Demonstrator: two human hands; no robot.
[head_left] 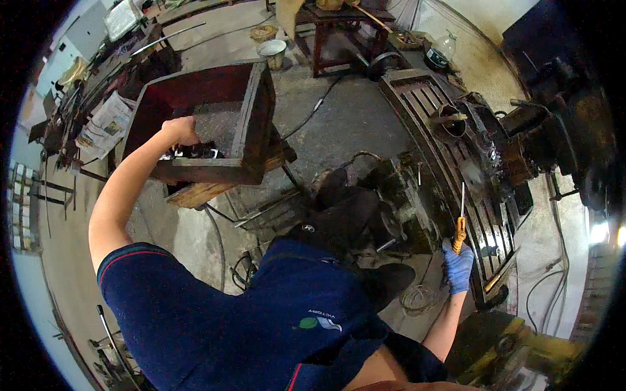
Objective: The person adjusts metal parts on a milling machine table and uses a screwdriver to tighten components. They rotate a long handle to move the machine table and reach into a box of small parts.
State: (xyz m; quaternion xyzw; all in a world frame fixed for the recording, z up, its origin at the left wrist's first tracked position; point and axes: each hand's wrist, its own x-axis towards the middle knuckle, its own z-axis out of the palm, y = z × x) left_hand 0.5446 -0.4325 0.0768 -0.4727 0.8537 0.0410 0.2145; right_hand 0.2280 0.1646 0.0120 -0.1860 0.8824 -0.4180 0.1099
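Observation:
My bare left hand reaches over the near wall of a dark wooden box, its fingers curled downward. Dark and shiny small metal parts lie just below it, inside the box. Whatever those fingers hold, if anything, is hidden. Over on the right, my right hand, in a blue glove, is closed around the orange handle of a screwdriver. Its thin metal shaft points away from me, beside the slotted table of a machine.
The box rests on a wooden-topped stand. Dark machine parts sit on the slotted table. A bucket and a dark wooden table stand at the back. A cable crosses the floor. Newspaper hangs beside the box.

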